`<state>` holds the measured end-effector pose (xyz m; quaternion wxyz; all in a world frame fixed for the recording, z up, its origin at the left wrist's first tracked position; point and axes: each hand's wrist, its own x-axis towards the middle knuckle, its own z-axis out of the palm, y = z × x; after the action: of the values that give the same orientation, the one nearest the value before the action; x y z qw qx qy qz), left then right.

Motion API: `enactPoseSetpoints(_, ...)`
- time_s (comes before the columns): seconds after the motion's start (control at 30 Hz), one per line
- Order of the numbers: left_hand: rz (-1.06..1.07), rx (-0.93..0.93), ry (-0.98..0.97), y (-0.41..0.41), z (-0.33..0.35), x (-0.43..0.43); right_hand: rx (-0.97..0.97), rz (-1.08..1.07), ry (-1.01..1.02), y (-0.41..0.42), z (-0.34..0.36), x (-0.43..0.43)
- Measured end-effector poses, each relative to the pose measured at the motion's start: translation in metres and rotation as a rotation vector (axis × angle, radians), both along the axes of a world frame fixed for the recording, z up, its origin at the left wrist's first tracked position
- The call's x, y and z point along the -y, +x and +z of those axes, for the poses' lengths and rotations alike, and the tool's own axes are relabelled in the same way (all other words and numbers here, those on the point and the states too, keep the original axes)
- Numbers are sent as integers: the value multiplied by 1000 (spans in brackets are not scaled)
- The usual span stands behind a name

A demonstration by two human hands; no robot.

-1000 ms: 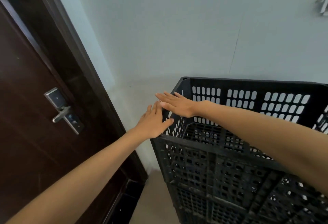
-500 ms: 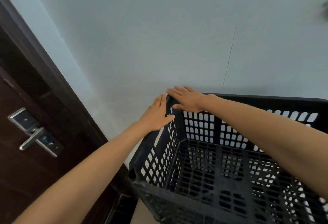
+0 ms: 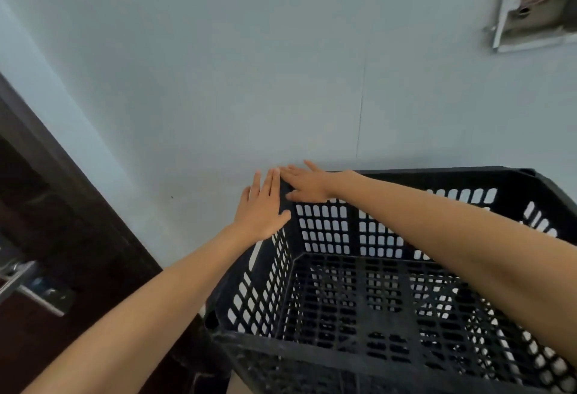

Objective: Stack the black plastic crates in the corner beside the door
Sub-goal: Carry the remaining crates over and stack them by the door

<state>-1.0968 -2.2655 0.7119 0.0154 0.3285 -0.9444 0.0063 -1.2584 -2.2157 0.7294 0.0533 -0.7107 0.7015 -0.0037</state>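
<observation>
A black perforated plastic crate [image 3: 390,293] fills the lower right, its open top toward me and its far rim close to the pale wall. My left hand [image 3: 262,209] lies flat, fingers straight, against the outside of the crate's far left corner. My right hand [image 3: 307,183] rests flat on top of that same corner rim, thumb over the inner face. Neither hand grips anything. More black lattice shows under the near rim; whether it belongs to a lower crate I cannot tell.
A dark brown door [image 3: 37,237] with a metal lever handle [image 3: 28,287] stands at the left, its frame running diagonally down to the crate. The pale wall [image 3: 281,66] is straight ahead. A metal-framed fixture [image 3: 537,3] hangs on the wall at the upper right.
The view has tipped down into the crate. Both hands have moved from the near left side to the crate's far left corner by the wall.
</observation>
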Motion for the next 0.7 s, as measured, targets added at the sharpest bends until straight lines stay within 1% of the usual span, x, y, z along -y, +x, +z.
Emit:
enactPoseSetpoints(0.1, -181, -35, -79, -31, 6, -11, 76, -118, -132, -30, 3, -44)
enactPoseSetpoints(0.23, -327, -24, 5, -76, 11, -27, 234, -325, -237, -81, -9, -109)
enactPoseSetpoints(0.3, -396, -19, 7, -90, 3, -35, 267, -416, -304, -101, -17, -133)
enactPoseSetpoints(0.37, -413, 17, 22, -98, -7, -42, 217, -456, -300, -112, -23, -147)
enactPoseSetpoints(0.47, -367, 68, 41, -100, -17, -45, 2, -462, -188, -111, -37, -152)
enactPoseSetpoints(0.53, -348, 91, 31, -101, -20, -46, -90, -470, -172, -106, -45, -152)
enactPoseSetpoints(0.7, -323, 118, 36, -103, -18, -49, -149, -505, -179, -100, -47, -153)
